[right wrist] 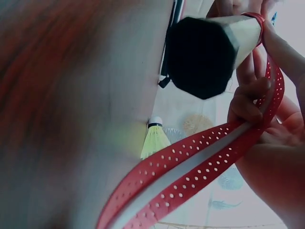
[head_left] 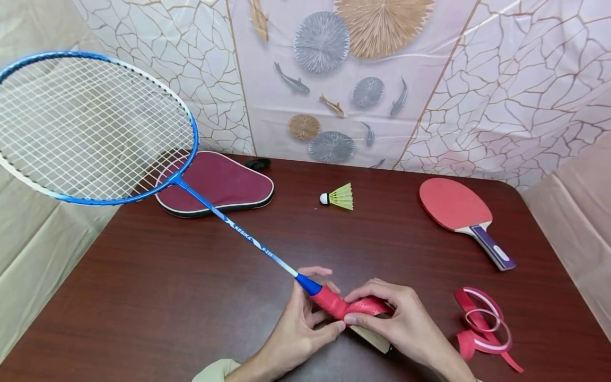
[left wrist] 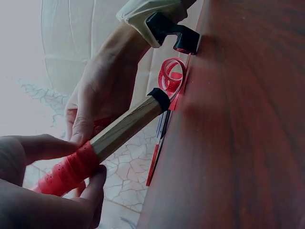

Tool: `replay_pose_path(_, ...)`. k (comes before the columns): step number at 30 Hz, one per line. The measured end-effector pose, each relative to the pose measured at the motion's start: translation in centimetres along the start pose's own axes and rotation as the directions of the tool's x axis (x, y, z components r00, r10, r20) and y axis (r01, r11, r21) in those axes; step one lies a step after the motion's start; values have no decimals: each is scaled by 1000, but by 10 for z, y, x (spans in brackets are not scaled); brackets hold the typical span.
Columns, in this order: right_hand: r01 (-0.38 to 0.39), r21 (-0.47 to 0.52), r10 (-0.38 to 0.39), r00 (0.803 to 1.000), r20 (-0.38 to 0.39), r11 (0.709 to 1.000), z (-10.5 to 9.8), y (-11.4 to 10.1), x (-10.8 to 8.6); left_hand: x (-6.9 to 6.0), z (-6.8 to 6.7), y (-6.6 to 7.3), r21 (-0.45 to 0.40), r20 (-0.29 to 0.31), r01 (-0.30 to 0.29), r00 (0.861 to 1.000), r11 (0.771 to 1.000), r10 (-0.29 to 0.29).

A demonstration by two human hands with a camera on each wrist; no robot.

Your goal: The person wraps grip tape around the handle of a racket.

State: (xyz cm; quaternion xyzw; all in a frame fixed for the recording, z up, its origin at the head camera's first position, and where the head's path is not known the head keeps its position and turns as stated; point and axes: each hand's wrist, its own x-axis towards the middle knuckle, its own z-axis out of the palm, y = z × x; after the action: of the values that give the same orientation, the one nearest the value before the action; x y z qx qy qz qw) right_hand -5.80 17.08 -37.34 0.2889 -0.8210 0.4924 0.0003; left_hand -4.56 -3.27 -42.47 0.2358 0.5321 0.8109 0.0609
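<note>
A blue and white badminton racket (head_left: 248, 237) slants across the head view, its strung head up at the left. My left hand (head_left: 303, 329) holds the handle from below, fingers and thumb around the part covered in red grip tape (head_left: 329, 301). In my right hand (head_left: 406, 318) the perforated tape is pinched where it leaves the handle. Toward the butt, the bare wooden handle (left wrist: 126, 126) shows, ending in a black cap (right wrist: 202, 57). The tape's loose length (right wrist: 186, 167) trails from my right hand, and its curled end (head_left: 484, 323) lies on the table at the right.
A maroon paddle case (head_left: 224, 180) lies behind the racket at the back left. A yellow shuttlecock (head_left: 339, 197) rests at the back middle of the dark wooden table (head_left: 191, 297). On the right is a red table tennis paddle (head_left: 455, 207). Patterned cloth hangs behind.
</note>
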Motion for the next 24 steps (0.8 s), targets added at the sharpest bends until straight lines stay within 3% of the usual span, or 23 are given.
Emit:
replay_pose_path(3,44,-25,-45,999,-20,999,-2,-10,2,0,1,-2,35,0,-3,1000,999,3)
replay_pose_path(8,107,-41,-108,994,-31,993,0,-8,1,0,0,-2,90,-16,27,1000,996,-26)
replay_pose_path(13,111,-31,-111,994,3,993,0,8,-2,-2,-3,0,88,-22,78,997,993,-76)
replay_pose_path(18,149,-6,-149,988,37,989,-2,25,-5,-1,-4,2,89,-22,74,997,993,-72)
replay_pose_path(20,134,8,-134,990,46,991,-3,27,-6,-1,-4,2,87,-21,76,997,993,-74)
replay_pose_path(24,18,7,-18,998,61,1000,-4,27,-8,-1,-4,2,82,-11,74,997,994,-74)
